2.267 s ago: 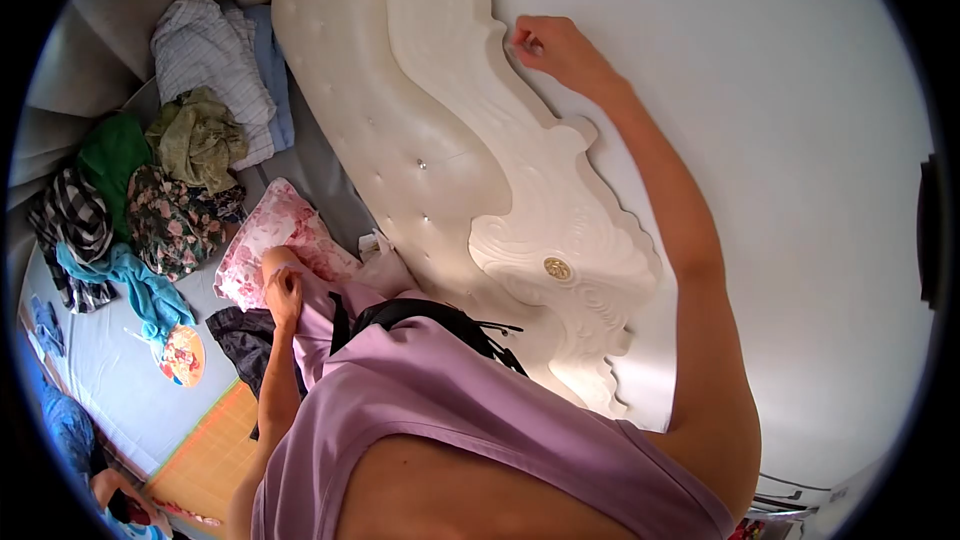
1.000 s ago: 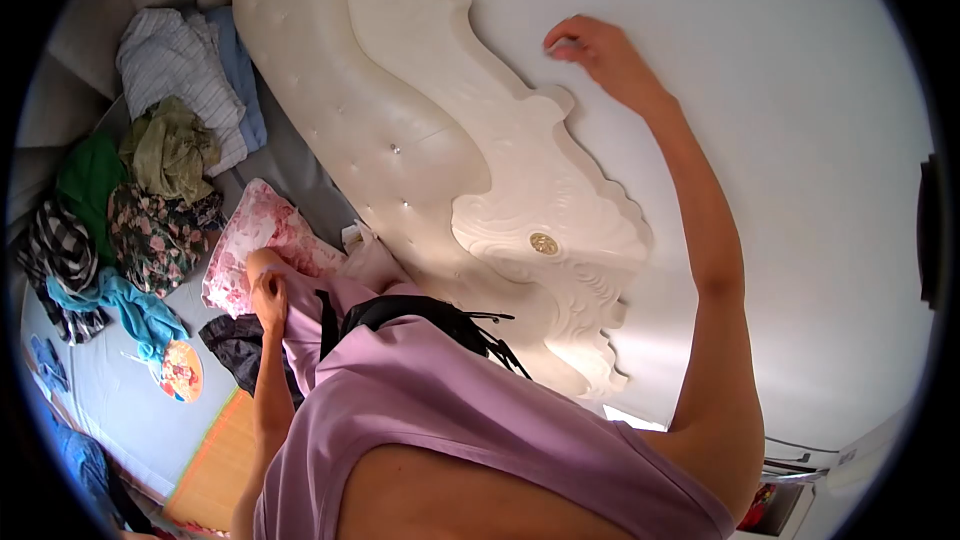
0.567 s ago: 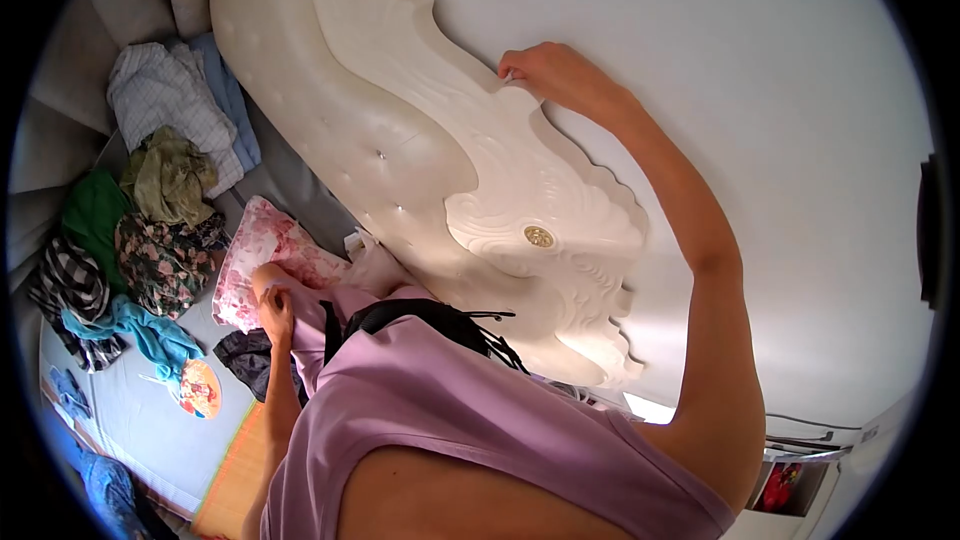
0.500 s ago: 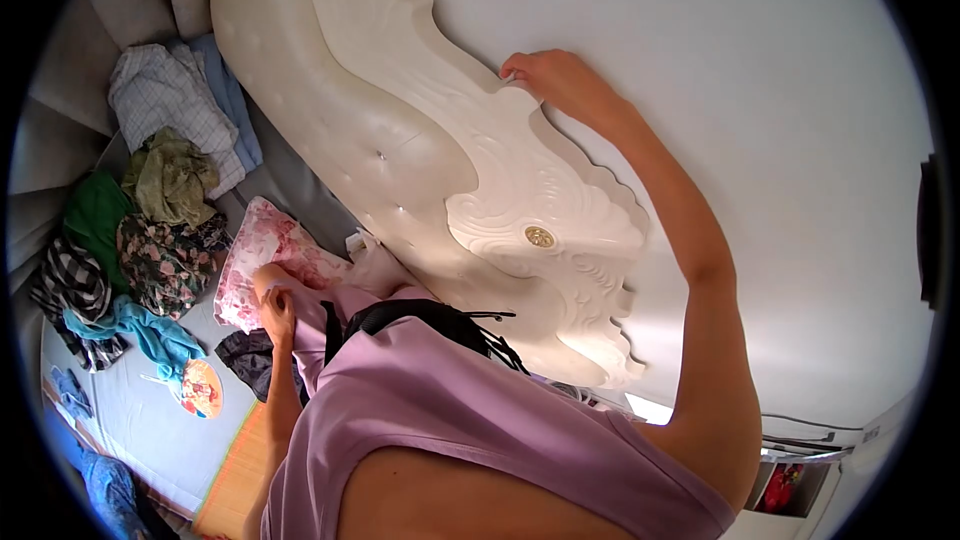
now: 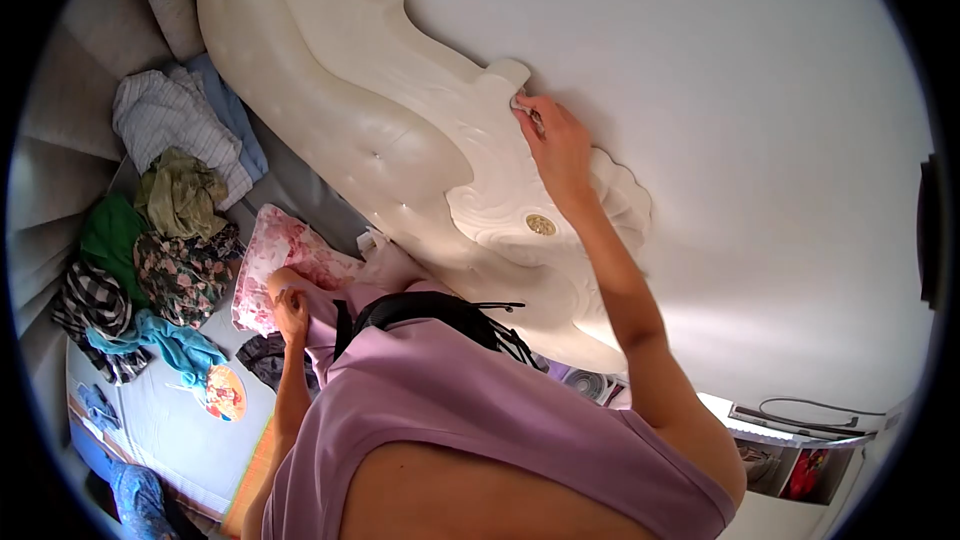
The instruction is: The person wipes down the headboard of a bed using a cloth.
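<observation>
My right hand (image 5: 558,145) is at the scalloped upper edge of a cream carved headboard (image 5: 330,100). Its fingers are pinched round a small pale cloth (image 5: 518,100), mostly hidden by them, which touches the carved rim. Lower down on the headboard is a round gold medallion (image 5: 540,225). My left hand (image 5: 291,315) rests against my bent leg by the hem of my purple clothing, fingers curled in; what they hold, if anything, is hidden. Just beyond that leg lies a pink floral pillow (image 5: 280,250).
A heap of clothes (image 5: 185,275) lies on the bed at left, with a checked shirt (image 5: 175,125) and a turquoise cloth (image 5: 180,345). Near it is an orange-and-white hand fan (image 5: 226,393). A fan-like round object (image 5: 585,383) and open shelves (image 5: 800,470) are at lower right.
My right hand has moved from the wall side of the headboard's edge onto its carved front, with the cloth in it. My left hand has stayed on my leg. The view has shifted slightly.
</observation>
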A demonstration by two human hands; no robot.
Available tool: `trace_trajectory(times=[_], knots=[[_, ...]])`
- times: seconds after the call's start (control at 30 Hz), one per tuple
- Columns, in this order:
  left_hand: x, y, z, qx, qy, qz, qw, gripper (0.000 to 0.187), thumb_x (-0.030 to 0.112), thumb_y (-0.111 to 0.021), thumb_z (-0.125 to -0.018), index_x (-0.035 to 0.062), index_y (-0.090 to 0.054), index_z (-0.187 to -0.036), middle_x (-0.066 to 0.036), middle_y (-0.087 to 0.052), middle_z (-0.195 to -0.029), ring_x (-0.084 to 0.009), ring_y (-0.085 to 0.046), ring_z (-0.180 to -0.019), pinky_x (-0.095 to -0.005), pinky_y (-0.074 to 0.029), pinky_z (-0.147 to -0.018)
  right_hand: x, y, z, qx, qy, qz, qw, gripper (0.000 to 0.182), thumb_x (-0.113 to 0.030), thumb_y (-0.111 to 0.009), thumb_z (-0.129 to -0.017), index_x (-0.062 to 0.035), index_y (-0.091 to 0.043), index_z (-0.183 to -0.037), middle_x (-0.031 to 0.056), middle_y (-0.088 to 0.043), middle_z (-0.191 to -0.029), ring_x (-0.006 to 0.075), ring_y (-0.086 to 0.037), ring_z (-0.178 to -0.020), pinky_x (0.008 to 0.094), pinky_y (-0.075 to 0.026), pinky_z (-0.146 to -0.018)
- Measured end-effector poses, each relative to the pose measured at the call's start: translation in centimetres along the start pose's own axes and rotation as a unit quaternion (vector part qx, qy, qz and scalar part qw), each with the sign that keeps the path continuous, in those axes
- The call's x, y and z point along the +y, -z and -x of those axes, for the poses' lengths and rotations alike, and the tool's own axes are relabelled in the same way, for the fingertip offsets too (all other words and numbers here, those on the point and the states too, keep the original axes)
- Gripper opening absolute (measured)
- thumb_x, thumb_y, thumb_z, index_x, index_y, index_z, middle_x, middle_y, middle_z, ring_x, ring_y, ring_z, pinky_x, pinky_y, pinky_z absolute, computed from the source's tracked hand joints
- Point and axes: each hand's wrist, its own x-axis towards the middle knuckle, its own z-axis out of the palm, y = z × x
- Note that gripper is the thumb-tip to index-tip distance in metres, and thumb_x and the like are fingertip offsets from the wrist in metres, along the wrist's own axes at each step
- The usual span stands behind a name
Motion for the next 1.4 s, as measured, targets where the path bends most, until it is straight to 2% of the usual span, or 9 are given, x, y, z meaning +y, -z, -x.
trace_trajectory(times=[0.13,0.23,0.3,0.53,0.67,0.77,0.83,1.03,1.4], knots=[[-0.1,0.2,0.0,-0.027,-0.007,-0.015,0.999,0.016,0.013,-0.058,-0.08,0.0061,-0.069,-0.089,-0.015,-0.064,-0.082,-0.0314,-0.06,-0.075,-0.0408,-0.047,-0.071,-0.5,0.2,-0.2,0.003,-0.075,-0.025,0.997,0.016,-0.01,-0.067,-0.084,-0.0095,-0.066,-0.101,0.0106,-0.068,-0.089,0.0291,-0.065,-0.076,0.0397,-0.052,-0.066],[0.3,0.5,0.2,-0.028,-0.031,-0.017,0.999,0.016,0.013,-0.058,-0.08,0.0075,-0.07,-0.09,-0.014,-0.064,-0.084,-0.0317,-0.059,-0.076,-0.041,-0.048,-0.072,1.8,1.0,-0.4,-0.002,0.096,0.033,0.995,0.016,-0.007,-0.067,-0.086,-0.0065,-0.066,-0.102,0.0123,-0.067,-0.089,0.0268,-0.063,-0.073,0.0348,-0.051,-0.064],[0.3,0.7,0.1,-0.053,-0.043,-0.055,0.996,0.016,0.014,-0.058,-0.08,0.0074,-0.07,-0.09,-0.014,-0.064,-0.085,-0.032,-0.059,-0.078,-0.0409,-0.048,-0.073,2.2,3.3,-0.6,-0.153,0.122,0.111,0.974,0.015,-0.005,-0.063,-0.086,-0.0068,-0.066,-0.1,0.012,-0.067,-0.089,0.0301,-0.063,-0.079,0.0376,-0.051,-0.069],[0.6,0.2,0.0,-0.043,-0.051,-0.059,0.996,0.018,0.015,-0.058,-0.082,0.0071,-0.07,-0.093,-0.014,-0.064,-0.087,-0.0334,-0.061,-0.084,-0.0421,-0.048,-0.079,2.8,11.2,-1.1,-0.343,0.177,0.226,0.894,0.013,0.0,-0.059,-0.083,-0.0065,-0.064,-0.092,0.0079,-0.067,-0.087,0.0261,-0.063,-0.085,0.0364,-0.052,-0.073],[1.4,0.7,-0.3,-0.073,-0.027,-0.035,0.996,0.017,0.016,-0.059,-0.082,0.0078,-0.07,-0.093,-0.014,-0.065,-0.089,-0.0337,-0.061,-0.084,-0.0424,-0.048,-0.079,2.0,12.3,-3.1,-0.334,0.099,0.132,0.928,0.014,0.001,-0.057,-0.083,-0.0066,-0.065,-0.093,0.0069,-0.067,-0.088,0.0251,-0.063,-0.088,0.0357,-0.051,-0.074],[0.0,0.0,-0.3,-0.067,-0.051,-0.054,0.995,0.017,0.015,-0.059,-0.082,0.0081,-0.07,-0.093,-0.013,-0.065,-0.088,-0.0324,-0.061,-0.084,-0.042,-0.048,-0.079,2.3,7.6,-3.3,-0.21,0.064,-0.021,0.975,0.015,0.001,-0.056,-0.084,-0.0068,-0.065,-0.093,0.0066,-0.068,-0.092,0.0248,-0.063,-0.09,0.0349,-0.051,-0.076],[0.2,0.1,-0.6,-0.079,-0.052,-0.049,0.994,0.017,0.015,-0.059,-0.082,0.0083,-0.07,-0.093,-0.013,-0.065,-0.088,-0.032,-0.061,-0.084,-0.0418,-0.048,-0.078,3.3,4.5,-3.4,-0.188,0.196,0.124,0.955,0.017,0.001,-0.054,-0.085,-0.0067,-0.065,-0.096,0.0069,-0.068,-0.096,0.0259,-0.063,-0.091,0.0349,-0.051,-0.077],[2.1,1.2,0.7,-0.082,-0.037,-0.021,0.996,0.018,0.015,-0.058,-0.083,0.0081,-0.07,-0.094,-0.013,-0.065,-0.087,-0.0313,-0.061,-0.082,-0.0414,-0.048,-0.077,3.3,7.2,-2.0,-0.293,0.062,0.118,0.947,0.026,0.011,-0.055,-0.076,-0.0035,-0.06,-0.098,0.008,-0.066,-0.097,0.0292,-0.062,-0.092,0.0372,-0.051,-0.077],[1.8,0.5,0.4,-0.074,-0.04,-0.025,0.996,0.02,0.017,-0.057,-0.084,0.0076,-0.069,-0.096,-0.015,-0.065,-0.087,-0.0333,-0.061,-0.084,-0.0423,-0.048,-0.08,0.8,8.6,3.1,-0.187,0.071,0.187,0.962,0.029,0.015,-0.051,-0.073,-0.0029,-0.056,-0.095,0.0121,-0.061,-0.088,0.0324,-0.059,-0.086,0.0432,-0.048,-0.073]])
